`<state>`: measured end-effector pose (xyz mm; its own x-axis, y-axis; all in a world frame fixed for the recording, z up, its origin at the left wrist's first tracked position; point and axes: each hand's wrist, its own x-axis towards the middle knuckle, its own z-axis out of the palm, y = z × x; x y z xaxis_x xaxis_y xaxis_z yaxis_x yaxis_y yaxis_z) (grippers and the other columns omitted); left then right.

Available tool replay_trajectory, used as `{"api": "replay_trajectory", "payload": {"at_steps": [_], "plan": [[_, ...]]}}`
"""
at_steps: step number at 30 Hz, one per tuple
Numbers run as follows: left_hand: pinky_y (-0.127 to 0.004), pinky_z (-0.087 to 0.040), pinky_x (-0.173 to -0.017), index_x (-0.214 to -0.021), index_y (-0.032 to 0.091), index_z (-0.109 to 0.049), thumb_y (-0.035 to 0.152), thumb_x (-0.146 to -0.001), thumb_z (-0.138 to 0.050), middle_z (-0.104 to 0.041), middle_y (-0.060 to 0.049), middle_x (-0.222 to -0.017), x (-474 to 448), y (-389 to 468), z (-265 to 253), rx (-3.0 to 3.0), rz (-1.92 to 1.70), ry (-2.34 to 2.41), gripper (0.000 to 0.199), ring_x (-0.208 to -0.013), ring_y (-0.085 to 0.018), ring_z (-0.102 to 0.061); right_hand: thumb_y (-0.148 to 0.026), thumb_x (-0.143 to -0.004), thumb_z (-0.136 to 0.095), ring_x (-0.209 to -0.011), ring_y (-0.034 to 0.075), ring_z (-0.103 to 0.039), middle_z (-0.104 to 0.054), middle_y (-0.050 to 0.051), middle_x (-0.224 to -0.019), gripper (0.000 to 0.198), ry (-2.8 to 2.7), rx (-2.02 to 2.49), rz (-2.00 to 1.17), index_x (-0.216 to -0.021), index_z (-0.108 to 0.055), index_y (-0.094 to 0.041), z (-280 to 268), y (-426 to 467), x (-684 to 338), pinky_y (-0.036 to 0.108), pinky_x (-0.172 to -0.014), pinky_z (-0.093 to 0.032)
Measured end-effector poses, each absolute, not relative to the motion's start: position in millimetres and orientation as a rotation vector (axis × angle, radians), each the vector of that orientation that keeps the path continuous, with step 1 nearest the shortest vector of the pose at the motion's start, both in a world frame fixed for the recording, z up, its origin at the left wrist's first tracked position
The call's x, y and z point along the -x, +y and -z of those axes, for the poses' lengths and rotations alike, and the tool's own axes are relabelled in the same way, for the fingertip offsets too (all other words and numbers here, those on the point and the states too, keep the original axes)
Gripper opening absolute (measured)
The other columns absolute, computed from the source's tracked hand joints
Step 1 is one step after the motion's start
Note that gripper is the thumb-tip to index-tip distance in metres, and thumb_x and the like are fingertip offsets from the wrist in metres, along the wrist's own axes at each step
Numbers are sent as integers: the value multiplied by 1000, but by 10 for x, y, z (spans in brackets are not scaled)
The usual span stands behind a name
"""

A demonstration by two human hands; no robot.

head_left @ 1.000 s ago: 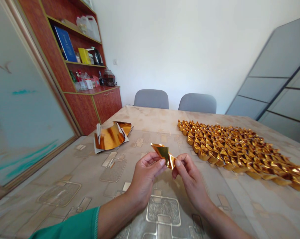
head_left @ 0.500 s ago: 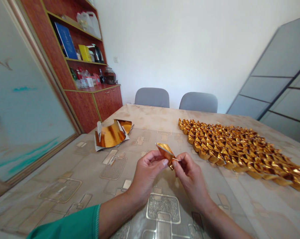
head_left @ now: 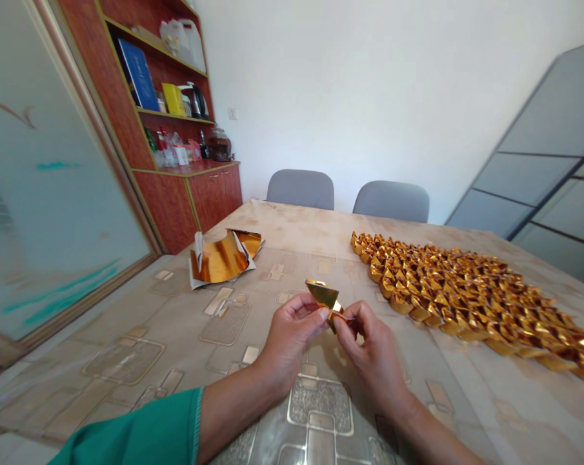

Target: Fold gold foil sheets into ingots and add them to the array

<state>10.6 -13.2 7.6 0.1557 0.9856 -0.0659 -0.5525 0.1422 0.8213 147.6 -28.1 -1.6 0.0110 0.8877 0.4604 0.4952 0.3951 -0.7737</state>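
A partly folded piece of gold foil paper (head_left: 323, 294) is held above the table between both hands. My left hand (head_left: 294, 336) pinches its left side with thumb and fingers. At the lower right edge of the paper, my right hand (head_left: 369, 339) grips it between thumb and forefinger. Some of the paper's lower part is hidden by the fingertips. To the left lies a loose stack of gold foil sheets (head_left: 221, 261) with pale undersides, curled at the edges. On the right, many folded gold foil pieces (head_left: 456, 284) stand packed together in rows.
The table (head_left: 292, 223) has a patterned, clear-looking cover. Two grey chairs (head_left: 300, 189) stand at its far side by the white wall. A red-brown cabinet (head_left: 214, 197) with shelves of bottles and a kettle is at back left, beside a frosted glass door (head_left: 69, 206).
The foil paper has tilted between my fingers, its upper flap now showing a darker face. The view has shifted slightly, so things sit a little further right. Both hands keep their grip.
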Motion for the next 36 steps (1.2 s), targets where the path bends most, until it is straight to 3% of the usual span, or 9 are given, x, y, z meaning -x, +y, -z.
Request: {"api": "replay_trajectory", "payload": {"at_steps": [9, 14, 17, 23, 29, 36], "plan": [[-25, -49, -79, -88, 13, -69, 19, -66, -81, -71, -5, -87, -107, -121, -31, -762, -1242, 720, 25, -81, -14, -64, -36, -88, -58, -54, 13, -46, -52, -3, -62, 22, -1567, 1241, -624, -73, -51, -21, 25, -265, -1492, 25, -50, -35], [-27, -53, -81, -87, 14, -67, 18, -66, -82, -71, -4, -86, -92, -85, -13, -609, -1240, 632, 27, -81, -14, -67, -45, -84, -64, -58, 15, -48, -52, -4, -69, 24, -1405, 1059, -937, -87, -51, -24, 10, -251, -1502, 25, -51, -39], [-27, -53, -84, -93, 15, -67, 17, -69, -81, -71, -4, -90, -82, -94, -20, -624, -1254, 559, 28, -85, -15, -68, -48, -82, -66, -57, 14, -45, -49, -4, -65, 27, -1411, 997, -1064, -79, -54, -23, -34, -250, -1500, 26, -52, -38], [-27, -52, -88, -96, 16, -68, 15, -76, -76, -71, -4, -96, -87, -141, -30, -688, -1264, 509, 22, -91, -14, -66, -45, -84, -65, -57, 14, -40, -45, -4, -62, 29, -1415, 1012, -970, -69, -52, -23, -32, -257, -1508, 26, -54, -34], [-26, -51, -87, -95, 16, -68, 15, -72, -79, -71, -4, -97, -121, -155, -25, -697, -1292, 526, 26, -90, -14, -65, -43, -85, -64, -56, 13, -37, -44, -5, -61, 31, -1414, 1052, -954, -68, -51, -22, 12, -260, -1530, 25, -52, -31], [-27, -52, -83, -93, 14, -68, 17, -69, -82, -72, -5, -92, -93, -107, -27, -679, -1261, 564, 28, -85, -14, -66, -54, -82, -63, -56, 14, -40, -45, -4, -60, 36, -1480, 1038, -1061, -68, -53, -22, -53, -247, -1567, 25, -53, -33]]}}
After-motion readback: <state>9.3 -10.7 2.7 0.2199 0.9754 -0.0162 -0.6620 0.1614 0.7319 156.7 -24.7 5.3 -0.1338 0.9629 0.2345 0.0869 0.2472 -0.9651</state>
